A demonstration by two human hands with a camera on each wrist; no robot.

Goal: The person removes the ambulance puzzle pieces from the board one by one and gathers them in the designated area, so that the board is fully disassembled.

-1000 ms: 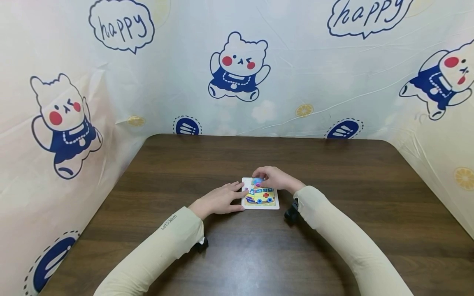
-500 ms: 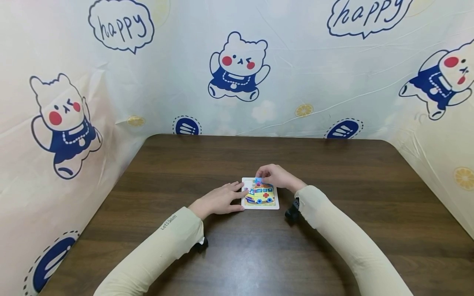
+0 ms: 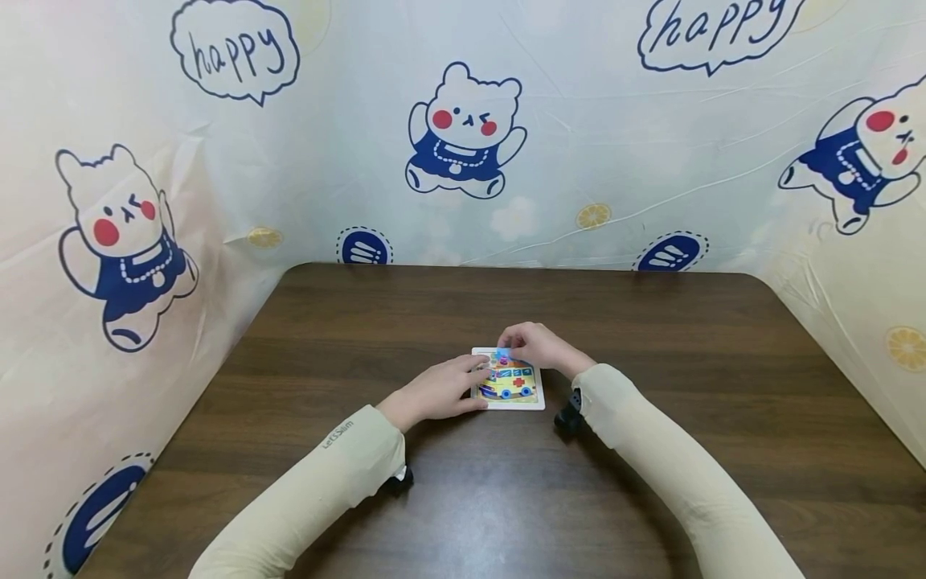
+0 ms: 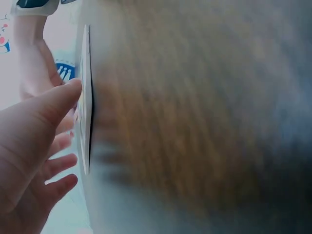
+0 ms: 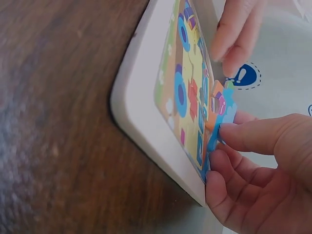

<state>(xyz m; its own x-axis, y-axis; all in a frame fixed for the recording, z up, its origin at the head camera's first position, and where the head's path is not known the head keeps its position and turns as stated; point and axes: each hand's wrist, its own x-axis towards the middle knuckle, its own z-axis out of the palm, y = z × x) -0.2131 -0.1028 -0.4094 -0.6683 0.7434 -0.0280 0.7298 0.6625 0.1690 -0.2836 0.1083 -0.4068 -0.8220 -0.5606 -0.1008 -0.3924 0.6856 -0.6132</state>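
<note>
Right hand [image 3: 542,346] pinches a piece [image 5: 228,113] tilted at the far edge of the puzzle [image 5: 139,80], flat on the table [image 3: 622,515]; left hand [image 3: 440,388], fingers spread, lies at its left edge, probably steadying it.

The right hand [image 5: 282,183] pinches a blue puzzle piece [image 5: 225,115].

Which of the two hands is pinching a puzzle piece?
The right hand: it pinches a tilted blue piece at the far side of the puzzle board. The left hand is at the left edge, with no visible piece.
</note>
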